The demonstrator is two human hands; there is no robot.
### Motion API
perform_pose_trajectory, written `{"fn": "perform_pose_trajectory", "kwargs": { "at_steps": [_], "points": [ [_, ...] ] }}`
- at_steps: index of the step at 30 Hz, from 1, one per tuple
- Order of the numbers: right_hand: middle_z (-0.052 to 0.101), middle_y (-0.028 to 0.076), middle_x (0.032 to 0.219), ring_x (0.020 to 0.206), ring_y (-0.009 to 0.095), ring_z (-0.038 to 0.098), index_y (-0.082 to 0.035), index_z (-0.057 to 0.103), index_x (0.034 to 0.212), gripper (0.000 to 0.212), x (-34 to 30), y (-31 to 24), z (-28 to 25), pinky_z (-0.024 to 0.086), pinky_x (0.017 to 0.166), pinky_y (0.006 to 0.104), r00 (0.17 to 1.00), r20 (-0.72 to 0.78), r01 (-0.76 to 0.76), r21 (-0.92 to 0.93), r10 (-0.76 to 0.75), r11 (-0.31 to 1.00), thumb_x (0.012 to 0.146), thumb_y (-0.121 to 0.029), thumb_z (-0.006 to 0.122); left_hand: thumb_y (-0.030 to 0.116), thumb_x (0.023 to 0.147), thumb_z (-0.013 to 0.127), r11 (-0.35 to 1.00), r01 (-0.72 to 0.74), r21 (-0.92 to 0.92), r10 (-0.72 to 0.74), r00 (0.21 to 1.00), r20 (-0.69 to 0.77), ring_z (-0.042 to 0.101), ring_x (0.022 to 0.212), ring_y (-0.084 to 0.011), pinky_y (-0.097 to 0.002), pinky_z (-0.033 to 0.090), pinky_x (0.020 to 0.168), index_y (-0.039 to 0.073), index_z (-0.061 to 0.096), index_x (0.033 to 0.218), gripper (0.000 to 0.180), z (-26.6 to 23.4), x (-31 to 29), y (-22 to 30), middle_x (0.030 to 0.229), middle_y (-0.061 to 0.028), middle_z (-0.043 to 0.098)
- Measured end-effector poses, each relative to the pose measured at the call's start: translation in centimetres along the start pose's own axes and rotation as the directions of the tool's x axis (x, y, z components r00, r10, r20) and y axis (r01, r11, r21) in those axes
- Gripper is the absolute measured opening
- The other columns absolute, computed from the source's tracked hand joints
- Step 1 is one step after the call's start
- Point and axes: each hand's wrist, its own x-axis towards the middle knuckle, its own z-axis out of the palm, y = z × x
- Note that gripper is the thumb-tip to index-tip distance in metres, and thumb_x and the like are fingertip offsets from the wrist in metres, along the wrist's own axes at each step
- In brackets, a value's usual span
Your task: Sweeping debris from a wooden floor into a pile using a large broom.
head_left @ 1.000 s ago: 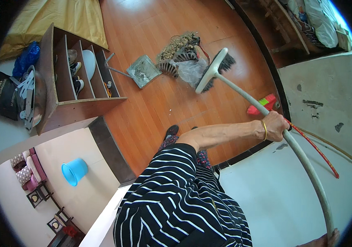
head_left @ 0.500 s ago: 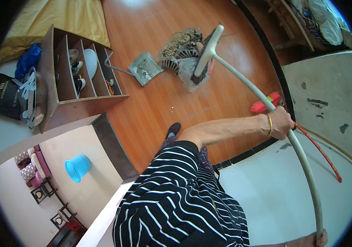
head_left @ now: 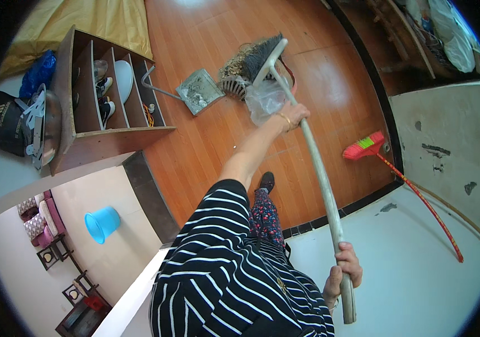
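On the broom handle point(head_left: 318, 168) — left hand point(head_left: 293, 115) outstretched, gripping; right hand point(head_left: 344, 272) clenched low.

black-and-white striped top point(head_left: 223, 269), floral trousers point(head_left: 263, 216), dark shoe point(head_left: 266, 181), gold bangle point(head_left: 285, 118)

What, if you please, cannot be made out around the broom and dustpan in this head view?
- Broom bristles: partly behind debris pile.
- Dustpan contents: too small.
- Left hand fingers: wrapped behind the handle.
- Shelf items: too small.
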Motion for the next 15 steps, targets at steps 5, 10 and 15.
{"fn": "perform_pose_trajectory", "kwargs": {
  "at_steps": [5,10,15],
  "points": [
    [0.052,0.014,0.074,0.084,0.029,0.050,-0.005,0.041,0.075,0.011,0.0,-3.2,-1.9,0.038,0.082,0.0481,0.991,-0.130,0.031,-0.024,-0.034,0.999,0.073,-0.010,0.051,0.011,0.067,0.064,0.990,0.005,-0.143,-0.019,0.995,-0.097,0.054,0.090,-0.0165,-0.0398,0.035,0.072,0.018,0.055,0.080,0.018,2.7,-2.4,5.2,0.081,0.0030,0.057],
    [0.047,0.011,0.066,0.071,0.025,0.049,-0.007,0.041,0.072,0.010,-0.6,-5.4,-4.4,0.042,0.076,0.0445,0.957,-0.270,0.085,-0.086,-0.105,0.993,0.066,-0.007,0.050,0.011,0.068,0.062,0.984,-0.041,-0.175,0.044,0.999,0.014,0.056,0.083,-0.0172,-0.0449,0.036,0.078,0.016,0.053,0.078,0.015,0.6,-2.9,8.6,0.073,0.0010,0.056],
    [0.049,0.008,0.074,0.082,0.024,0.047,-0.008,0.042,0.076,0.013,-2.8,-5.6,-7.9,0.036,0.083,0.0426,0.935,-0.352,0.051,0.030,-0.038,0.998,0.071,-0.011,0.054,0.012,0.065,0.065,0.982,-0.112,-0.154,0.110,0.994,-0.018,0.057,0.081,-0.0192,-0.0472,0.036,0.079,0.015,0.055,0.075,0.014,-1.6,-2.0,11.0,0.071,-0.0005,0.057]
  ]
}}
